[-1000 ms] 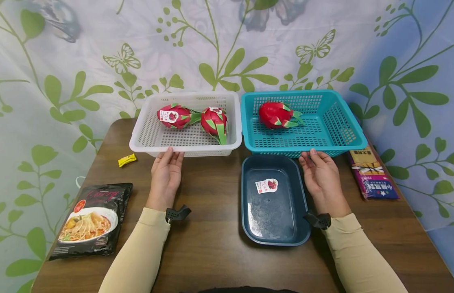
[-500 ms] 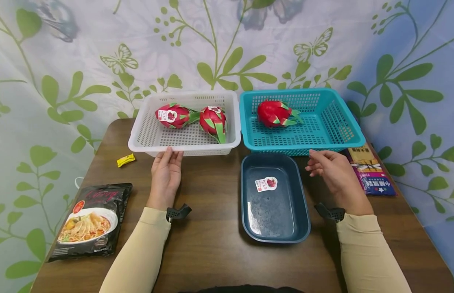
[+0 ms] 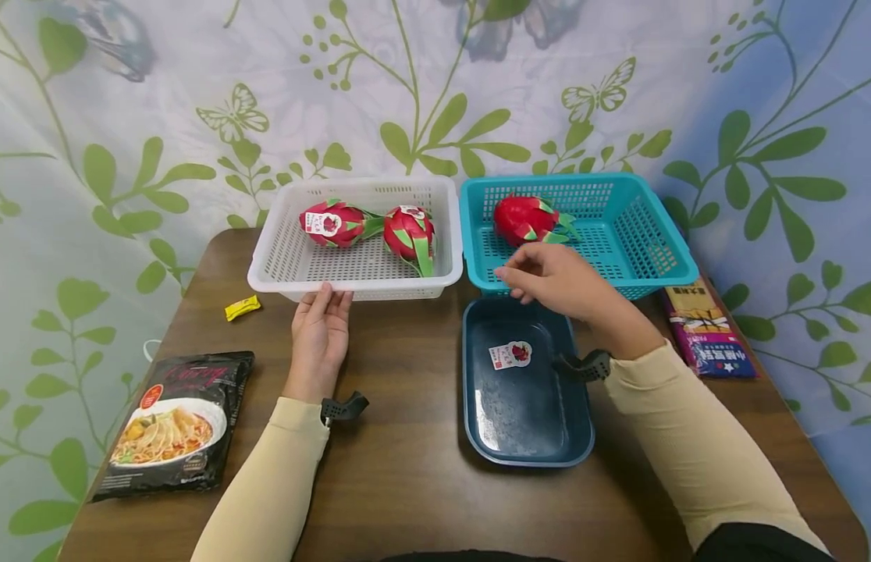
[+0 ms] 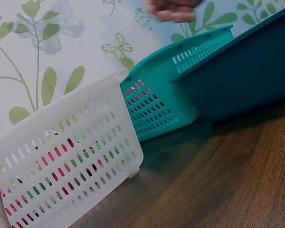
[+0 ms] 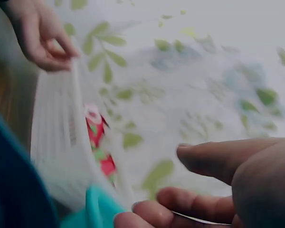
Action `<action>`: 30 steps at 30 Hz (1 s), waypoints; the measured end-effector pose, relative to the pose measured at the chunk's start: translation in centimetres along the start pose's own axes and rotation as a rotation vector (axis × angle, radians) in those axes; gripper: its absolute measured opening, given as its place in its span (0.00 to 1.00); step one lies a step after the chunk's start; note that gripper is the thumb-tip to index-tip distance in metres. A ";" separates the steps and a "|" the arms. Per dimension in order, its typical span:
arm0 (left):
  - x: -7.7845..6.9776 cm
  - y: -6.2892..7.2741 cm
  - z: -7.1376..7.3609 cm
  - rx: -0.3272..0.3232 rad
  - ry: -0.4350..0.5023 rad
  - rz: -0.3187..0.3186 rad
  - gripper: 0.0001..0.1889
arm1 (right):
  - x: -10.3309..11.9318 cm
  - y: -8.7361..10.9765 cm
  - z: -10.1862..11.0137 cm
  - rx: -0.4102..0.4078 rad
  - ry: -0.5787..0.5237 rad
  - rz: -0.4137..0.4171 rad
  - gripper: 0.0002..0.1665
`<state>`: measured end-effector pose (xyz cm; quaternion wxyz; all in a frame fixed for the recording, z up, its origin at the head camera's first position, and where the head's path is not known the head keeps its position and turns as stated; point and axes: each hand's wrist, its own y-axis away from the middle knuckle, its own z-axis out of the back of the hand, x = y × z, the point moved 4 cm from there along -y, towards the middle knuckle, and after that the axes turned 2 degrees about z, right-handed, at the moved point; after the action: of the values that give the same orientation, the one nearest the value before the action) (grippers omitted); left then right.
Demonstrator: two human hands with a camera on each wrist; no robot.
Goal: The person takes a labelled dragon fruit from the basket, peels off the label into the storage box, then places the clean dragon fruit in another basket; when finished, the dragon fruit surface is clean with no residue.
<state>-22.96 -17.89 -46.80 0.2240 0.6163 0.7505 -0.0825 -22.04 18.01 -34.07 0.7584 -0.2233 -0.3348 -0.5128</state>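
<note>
A: Leaf-print cloth behind, brown counter in front. Where's the white basket?

B: Far edge of the counter, left of centre, beside the teal basket.

A: Hands?

B: Left hand pinches the white one's front rim. Right hand holds nothing: fingers loosely bent, thumb apart, over the teal front rim.

A: Handling?

B: Perforated plastic, so probably light, stiffish, slight flex, a bit slick. Best hold is both short-side rims; one front pinch could tilt it.

A: Contents?

B: White: two stickered dragon fruits, likely to roll; grip bodies, not leafy tips. Teal: one red dragon fruit, left end. Dark blue tray, nearer the counter's front edge: a sticker on its floor.
</note>
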 end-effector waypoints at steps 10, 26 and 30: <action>0.8 -0.2 0.1 -0.016 -0.010 -0.002 0.07 | 3.2 -11.9 -4.8 -0.020 0.128 0.021 0.39; 0.1 -0.1 0.3 -0.030 -0.016 -0.027 0.07 | 4.3 -18.9 -9.8 0.014 0.357 -0.150 0.47; 0.1 -0.1 0.3 -0.026 -0.024 -0.031 0.06 | 4.2 -19.6 -10.2 0.013 0.376 -0.206 0.42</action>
<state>-23.02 -17.95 -47.14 0.2397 0.6007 0.7581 -0.0838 -36.33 1.07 -37.95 0.7524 -0.0833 -0.2119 -0.6181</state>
